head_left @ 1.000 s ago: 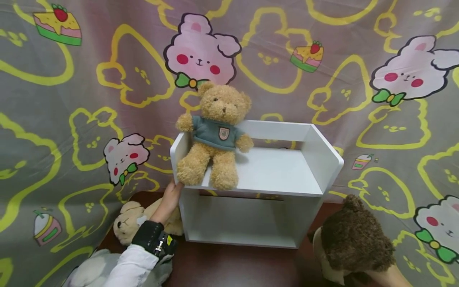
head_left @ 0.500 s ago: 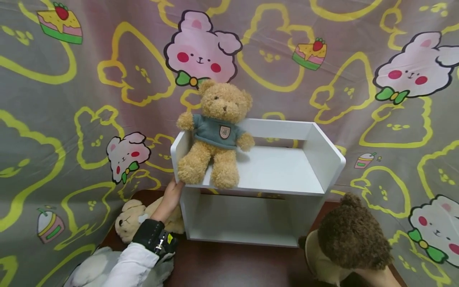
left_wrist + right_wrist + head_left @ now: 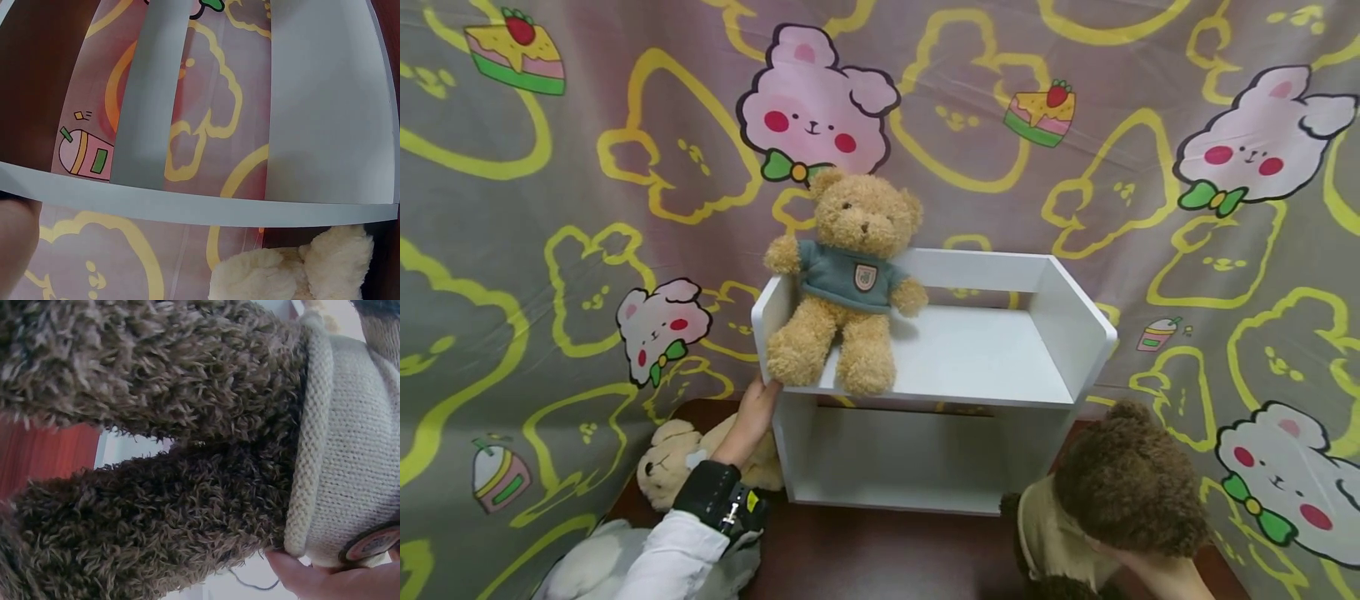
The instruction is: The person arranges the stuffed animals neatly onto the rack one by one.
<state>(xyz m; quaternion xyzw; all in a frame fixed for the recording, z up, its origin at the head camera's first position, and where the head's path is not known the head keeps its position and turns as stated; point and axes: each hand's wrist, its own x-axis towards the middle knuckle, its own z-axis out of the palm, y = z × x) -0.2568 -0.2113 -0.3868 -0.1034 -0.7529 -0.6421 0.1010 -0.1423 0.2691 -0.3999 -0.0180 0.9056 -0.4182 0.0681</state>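
Observation:
My left hand [image 3: 758,410] grips the left side panel of a white two-tier shelf [image 3: 988,354], just below the upper board. In the left wrist view part of that hand shows at the panel's edge. On the upper board, against the left side, sits a tan teddy bear [image 3: 861,283] in a blue-green sweater. My right hand [image 3: 1131,562] holds a brown teddy bear [image 3: 1131,479] in a cream knit sweater, low at the shelf's right. The right wrist view shows its shaggy legs [image 3: 156,500] and my thumb [image 3: 306,575] against the sweater hem; other fingers are hidden.
A cream plush dog [image 3: 666,467] lies on the dark red floor [image 3: 887,550] left of the shelf, behind my forearm. A grey plush toy [image 3: 591,562] lies nearer, partly under my sleeve. A printed curtain [image 3: 970,183] hangs behind everything.
My right hand has brought the brown bear leftward, closer to the shelf, and turned it so more of its sweater shows. The left hand keeps its place on the shelf.

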